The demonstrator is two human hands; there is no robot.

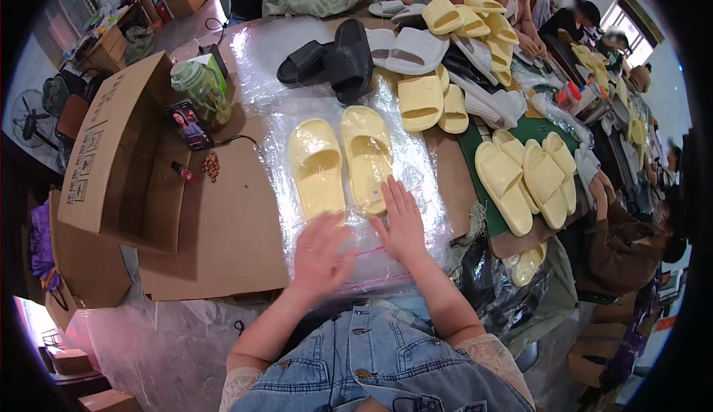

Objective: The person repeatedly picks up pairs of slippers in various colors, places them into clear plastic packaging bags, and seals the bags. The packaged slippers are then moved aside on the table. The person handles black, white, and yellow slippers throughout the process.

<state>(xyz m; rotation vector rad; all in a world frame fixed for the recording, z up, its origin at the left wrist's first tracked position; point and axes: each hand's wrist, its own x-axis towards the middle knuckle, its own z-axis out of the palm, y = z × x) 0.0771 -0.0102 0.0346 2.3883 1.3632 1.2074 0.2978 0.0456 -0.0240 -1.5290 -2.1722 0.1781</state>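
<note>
A pair of pale yellow slippers, the left slipper [318,178] and the right slipper [365,156], lies side by side on clear plastic bags [278,152], toes pointing away from me. Whether they are inside the top bag, I cannot tell. My right hand [403,222] is flat with fingers stretched out, its fingertips at the heel of the right slipper. Just below the left slipper's heel is my left hand [321,254], slightly blurred, fingers extended and thumb apart. Neither hand grips anything.
Black slippers [349,59] lie beyond the pair; more yellow slippers [509,182] are heaped to the right. At left stand an open cardboard box [126,159], a green bottle [204,89] and a phone [189,126]. Other people work along the table at far right.
</note>
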